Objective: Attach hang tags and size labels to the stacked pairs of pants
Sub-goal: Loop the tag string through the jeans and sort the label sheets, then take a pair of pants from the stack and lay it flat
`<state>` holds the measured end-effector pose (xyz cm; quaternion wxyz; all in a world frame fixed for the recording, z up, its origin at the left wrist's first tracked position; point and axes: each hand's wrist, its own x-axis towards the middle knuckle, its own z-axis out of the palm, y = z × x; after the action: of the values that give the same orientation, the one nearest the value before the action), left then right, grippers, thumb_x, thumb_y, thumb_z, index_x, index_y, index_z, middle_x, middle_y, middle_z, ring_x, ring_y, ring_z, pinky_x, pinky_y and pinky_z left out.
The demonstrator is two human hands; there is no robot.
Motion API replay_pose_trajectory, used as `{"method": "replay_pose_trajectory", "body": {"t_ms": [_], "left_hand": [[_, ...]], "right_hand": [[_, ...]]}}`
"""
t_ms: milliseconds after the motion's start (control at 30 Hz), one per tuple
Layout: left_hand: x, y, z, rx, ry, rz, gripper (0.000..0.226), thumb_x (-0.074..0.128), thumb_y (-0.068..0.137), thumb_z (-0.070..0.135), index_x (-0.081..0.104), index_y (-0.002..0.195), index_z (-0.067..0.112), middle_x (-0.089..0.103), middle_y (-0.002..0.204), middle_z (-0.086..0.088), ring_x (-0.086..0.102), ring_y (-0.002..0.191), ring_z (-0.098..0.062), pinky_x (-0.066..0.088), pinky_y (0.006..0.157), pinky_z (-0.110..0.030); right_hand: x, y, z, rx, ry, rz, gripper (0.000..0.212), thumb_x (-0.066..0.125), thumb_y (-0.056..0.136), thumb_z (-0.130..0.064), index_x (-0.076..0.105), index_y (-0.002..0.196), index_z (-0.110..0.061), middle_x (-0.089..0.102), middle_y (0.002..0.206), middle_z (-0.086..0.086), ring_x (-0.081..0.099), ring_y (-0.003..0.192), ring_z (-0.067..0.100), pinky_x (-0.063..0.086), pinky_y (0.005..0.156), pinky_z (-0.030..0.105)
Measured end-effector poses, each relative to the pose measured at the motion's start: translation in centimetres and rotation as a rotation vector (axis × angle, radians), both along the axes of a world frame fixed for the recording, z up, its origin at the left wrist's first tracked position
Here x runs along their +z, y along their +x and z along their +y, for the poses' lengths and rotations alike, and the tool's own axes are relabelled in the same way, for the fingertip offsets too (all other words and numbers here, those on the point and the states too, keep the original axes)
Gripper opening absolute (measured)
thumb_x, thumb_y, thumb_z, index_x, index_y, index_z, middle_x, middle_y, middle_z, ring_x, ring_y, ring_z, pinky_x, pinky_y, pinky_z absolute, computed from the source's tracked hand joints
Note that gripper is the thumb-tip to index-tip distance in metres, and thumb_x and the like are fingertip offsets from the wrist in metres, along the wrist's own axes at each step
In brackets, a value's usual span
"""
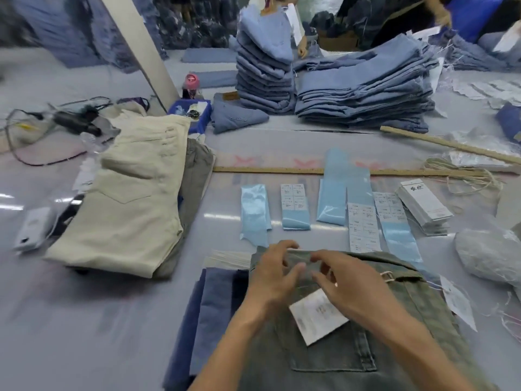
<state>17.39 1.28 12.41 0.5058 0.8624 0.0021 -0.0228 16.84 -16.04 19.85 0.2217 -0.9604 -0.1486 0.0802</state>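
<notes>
Head view looks down on a pair of grey-green pants (380,348) lying flat at the near edge of the table (84,320), back pocket up; every other place is given from these pants. Both hands meet over their waistband. The left hand (270,280) has its fingers curled, thumb and forefinger pinching at a thin pale strip (blurred, possibly a size label) along the waistband's upper edge. The right hand (349,286) is also curled, its fingertips closing toward the same spot, though what it holds cannot be told. A white hang tag (315,323) lies on the pants just below the right hand, above the pocket.

Touching the pants on their left lie folded blue pants (208,320). Just beyond the waistband are blue backing strips (255,210) and sheets of white size labels (363,227), laid side by side. Right of those sits a pile of hang tags (425,207), with loose string (462,176) behind it. A long wooden ruler (267,170) runs across the table beyond the strips. Farther left of the pants lie folded cream pants (132,198) on darker ones. Well beyond, at the far side, stand stacks of light blue jeans (363,91), with a blue tray (197,111) to their left.
</notes>
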Motion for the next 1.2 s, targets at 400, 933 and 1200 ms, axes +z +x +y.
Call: {"method": "replay_pose_trajectory", "body": {"t_ms": [400,933,1200], "left_hand": [[-6.2,-1.0,29.7,1.346,-0.522,0.305,0.062,0.083,0.082,0.016,0.049,0.13,-0.005,0.061,0.122,-0.02,0.062,0.106,-0.039,0.053,0.085,-0.046],[-1.2,6.8,35.3,1.501,-0.977,0.163,0.043,0.068,0.09,0.025,0.061,0.126,0.003,0.066,0.124,-0.017,0.063,0.098,-0.034,0.054,0.083,-0.042],[15.1,13.0,30.1,1.166,-0.911,-0.177,0.024,0.064,0.088,0.016,0.058,0.11,0.01,0.068,0.112,-0.014,0.066,0.085,-0.022,0.053,0.061,-0.03]], "right_hand": [[0.1,6.7,17.8,0.35,0.138,-0.073,0.018,0.058,0.1,-0.035,0.066,0.115,-0.035,0.063,0.094,-0.02,0.062,0.085,0.006,0.052,0.076,0.024],[-4.5,9.1,24.2,0.369,0.149,0.21,0.011,0.057,0.097,-0.038,0.067,0.102,-0.039,0.067,0.087,-0.02,0.062,0.079,0.003,0.05,0.074,0.015],[-2.4,8.9,26.3,-0.222,1.19,1.069,0.027,0.058,0.102,-0.026,0.073,0.111,-0.005,0.068,0.085,0.014,0.067,0.071,0.021,0.054,0.062,0.03]]}}
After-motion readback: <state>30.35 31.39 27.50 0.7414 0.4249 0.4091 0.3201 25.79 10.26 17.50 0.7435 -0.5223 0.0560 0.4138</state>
